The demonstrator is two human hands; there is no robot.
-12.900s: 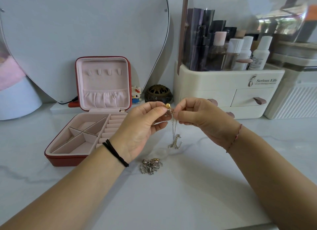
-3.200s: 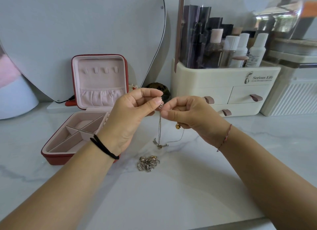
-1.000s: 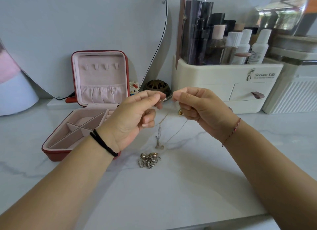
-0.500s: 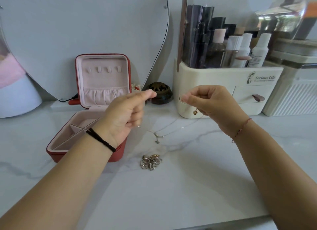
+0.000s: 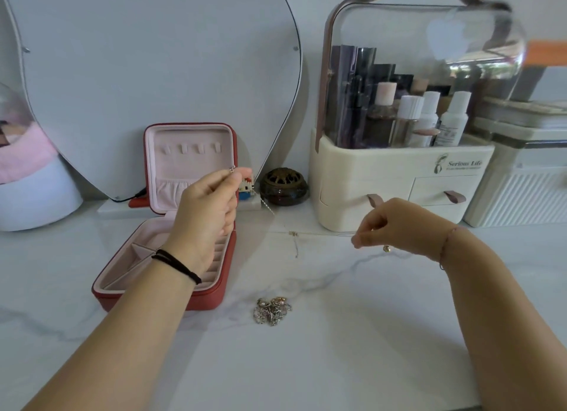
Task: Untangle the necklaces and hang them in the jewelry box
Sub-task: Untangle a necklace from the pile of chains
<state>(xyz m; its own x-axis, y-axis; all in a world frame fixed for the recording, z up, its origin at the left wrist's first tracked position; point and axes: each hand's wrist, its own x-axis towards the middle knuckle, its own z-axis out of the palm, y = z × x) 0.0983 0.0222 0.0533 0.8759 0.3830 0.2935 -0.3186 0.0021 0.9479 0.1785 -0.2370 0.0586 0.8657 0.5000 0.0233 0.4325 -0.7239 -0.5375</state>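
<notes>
My left hand pinches one end of a thin silver necklace and is raised in front of the open red jewelry box, near its upright pink lid with several small hooks. The chain stretches rightward to my right hand, which pinches the other end low over the marble top; a small gold bead dangles under it. A short pendant hangs from the chain's middle. A tangled heap of other necklaces lies on the table in front of the box.
A heart-shaped mirror stands behind the box. A cream cosmetics organizer with bottles stands at the right, a white ribbed container beside it. A dark round incense holder and a small block figure sit between box and organizer.
My hands have drawn apart: the left rose toward the box lid and the right dropped lower, pulling the single chain out long between them.
</notes>
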